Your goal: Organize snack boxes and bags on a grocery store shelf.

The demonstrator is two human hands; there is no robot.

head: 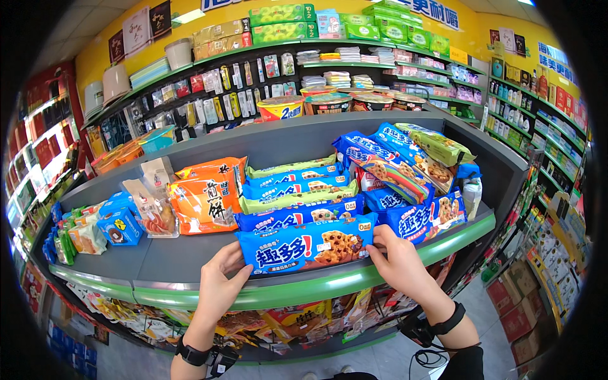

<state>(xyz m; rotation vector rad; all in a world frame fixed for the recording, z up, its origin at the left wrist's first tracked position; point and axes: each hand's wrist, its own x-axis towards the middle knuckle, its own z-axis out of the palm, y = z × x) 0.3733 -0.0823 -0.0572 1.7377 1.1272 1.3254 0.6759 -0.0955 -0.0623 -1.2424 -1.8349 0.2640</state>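
A blue cookie packet [294,249] with a chocolate-chip cookie picture stands on its long edge near the front of the grey shelf [175,261]. My left hand [223,273] grips its left end between thumb and fingers. At the other end, my right hand [394,259] pinches the packet's right edge. Directly behind it, several blue and green cookie packets [299,211] stand in a row, one behind another. To the right lies a jumbled heap of similar packets [384,166], close to my right hand.
Left of the row stand orange rice cracker bags [206,202], a clear-fronted snack bag [154,213] and blue boxes [118,221]. A green price rail [199,297] edges the shelf, with hanging snack bags [297,320] below. Instant noodle tubs [327,103] sit behind the back panel.
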